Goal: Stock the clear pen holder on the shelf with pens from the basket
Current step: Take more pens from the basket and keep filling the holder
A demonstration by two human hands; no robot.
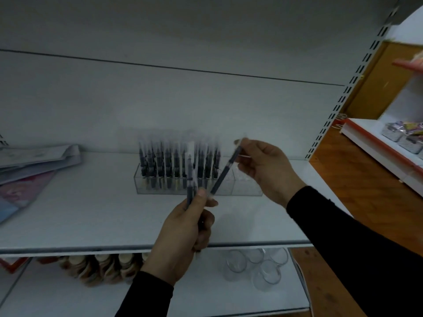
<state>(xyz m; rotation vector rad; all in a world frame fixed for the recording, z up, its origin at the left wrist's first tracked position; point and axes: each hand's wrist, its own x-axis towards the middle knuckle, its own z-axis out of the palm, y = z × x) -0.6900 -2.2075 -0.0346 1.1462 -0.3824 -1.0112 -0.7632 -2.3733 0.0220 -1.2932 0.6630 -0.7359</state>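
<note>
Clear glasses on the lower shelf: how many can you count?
4 glasses: front left, front right, back left, back right. The shelf edge may hide others.

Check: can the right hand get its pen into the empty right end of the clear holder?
Probably yes. The right hand holds a pen just above the clear holder; its right section looks empty, nothing between.

Two bare hands, left hand [183, 234], right hand [267, 170]. Long black sleeves [343, 236] reach wrists (plain fabric, no markings visible).
</note>
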